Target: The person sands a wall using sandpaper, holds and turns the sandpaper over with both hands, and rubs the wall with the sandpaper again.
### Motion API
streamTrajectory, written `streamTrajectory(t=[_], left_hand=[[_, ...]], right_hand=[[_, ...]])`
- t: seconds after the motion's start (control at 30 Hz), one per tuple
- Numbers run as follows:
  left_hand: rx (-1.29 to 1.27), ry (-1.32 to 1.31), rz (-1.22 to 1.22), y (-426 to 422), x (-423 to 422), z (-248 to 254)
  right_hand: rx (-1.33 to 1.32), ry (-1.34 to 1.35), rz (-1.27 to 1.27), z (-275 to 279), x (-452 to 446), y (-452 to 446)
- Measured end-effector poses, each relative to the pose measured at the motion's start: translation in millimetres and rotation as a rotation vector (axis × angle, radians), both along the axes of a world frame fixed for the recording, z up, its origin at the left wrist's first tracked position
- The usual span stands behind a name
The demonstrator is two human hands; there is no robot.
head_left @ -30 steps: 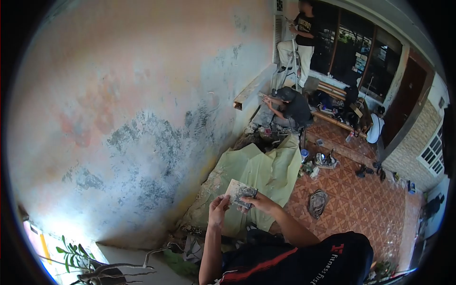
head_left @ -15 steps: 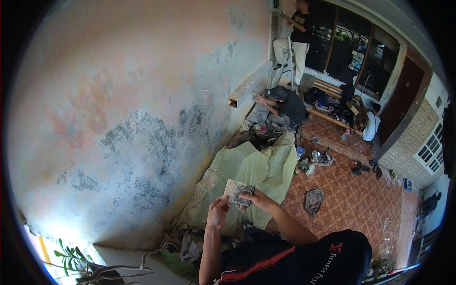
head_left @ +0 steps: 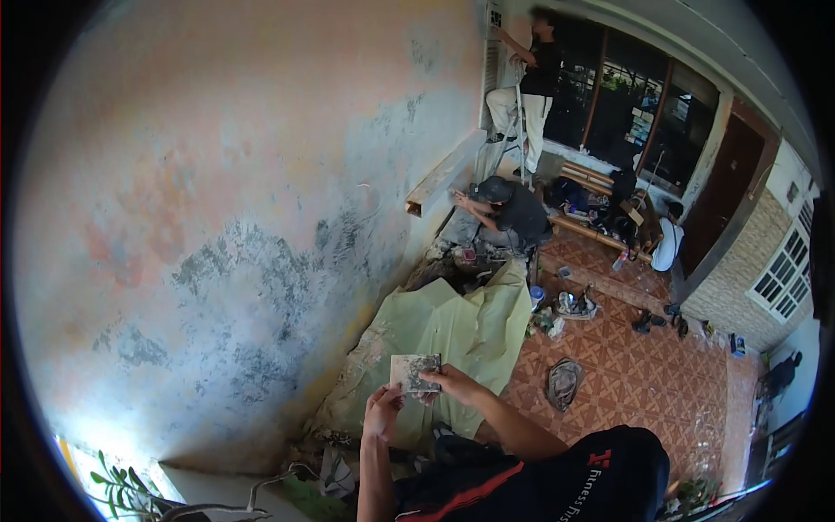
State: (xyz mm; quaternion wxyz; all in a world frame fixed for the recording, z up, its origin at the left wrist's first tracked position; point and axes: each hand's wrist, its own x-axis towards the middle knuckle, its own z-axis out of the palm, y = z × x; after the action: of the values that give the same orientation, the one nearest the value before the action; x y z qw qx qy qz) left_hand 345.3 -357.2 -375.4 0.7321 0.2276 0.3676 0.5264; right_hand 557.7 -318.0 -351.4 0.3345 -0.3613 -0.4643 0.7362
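Note:
In front of my body I hold a small squarish sheet of sandpaper [head_left: 409,369], pale on its left part and speckled dark on its right. My left hand [head_left: 381,411] pinches its lower left corner. Closed on the right edge is my right hand [head_left: 447,381], its thumb lying over the speckled face. Below and beyond the sheet spreads a creased pale green tarp [head_left: 444,326]. To the left rises the wall [head_left: 243,261], with patchy pink paint and dark, worn spots; neither hand touches it.
One person [head_left: 513,213] crouches by the wall, hands against it. Another person [head_left: 544,78] stands on a stepladder [head_left: 519,122] behind. A bamboo bench [head_left: 600,230] holds piled items, with someone seated beside it. A grey cloth bundle [head_left: 565,383] lies on the tiles; a plant [head_left: 117,483] is lower left.
The whole view has shifted slightly, so the scene sits further left. My hands keep hold of the sheet, which looks turned a little. The person on the ladder has raised an arm.

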Motion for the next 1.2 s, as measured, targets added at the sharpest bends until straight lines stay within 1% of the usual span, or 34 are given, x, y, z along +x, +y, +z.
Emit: streamTrajectory(t=[0.23, 0.3, 0.33, 0.43, 0.53, 0.67, 0.73, 0.83, 1.2], left_hand=[[-0.001, -0.024, -0.014, 4.8, 1.9, -1.8], [-0.054, -0.025, 0.011, 2.6, 5.3, -0.9], [-0.076, -0.027, 0.021, 3.7, 6.6, -1.2], [-0.169, -0.225, -0.014, 9.4, -1.1, -33.2], [-0.194, -0.212, 0.02, 10.6, -6.4, -46.9], [-0.158, -0.171, 0.007, 14.0, -5.1, -43.7], [-0.115, -0.127, 0.01, 13.4, -0.2, -27.2], [-0.009, -0.108, -0.026, 15.2, -1.9, -28.8], [0.093, -0.057, -0.055, 18.1, -15.9, -30.4]], right_hand=[[0.0, 0.035, -0.017, -3.3, -0.8, 1.7], [-0.01, 0.064, -0.041, -1.4, -1.0, -1.6], [0.014, 0.034, -0.044, -5.3, -1.2, 0.1], [0.059, -0.038, -0.065, -14.8, -0.6, 0.2], [0.073, -0.063, -0.087, -10.7, 0.3, 1.7], [0.099, -0.075, -0.063, -13.2, 4.5, 5.1], [0.107, -0.07, -0.057, -10.5, 3.7, 7.1], [0.086, -0.057, -0.05, -9.7, 2.6, 6.4], [-0.004, 0.008, -0.051, -4.9, 2.5, 10.8]])
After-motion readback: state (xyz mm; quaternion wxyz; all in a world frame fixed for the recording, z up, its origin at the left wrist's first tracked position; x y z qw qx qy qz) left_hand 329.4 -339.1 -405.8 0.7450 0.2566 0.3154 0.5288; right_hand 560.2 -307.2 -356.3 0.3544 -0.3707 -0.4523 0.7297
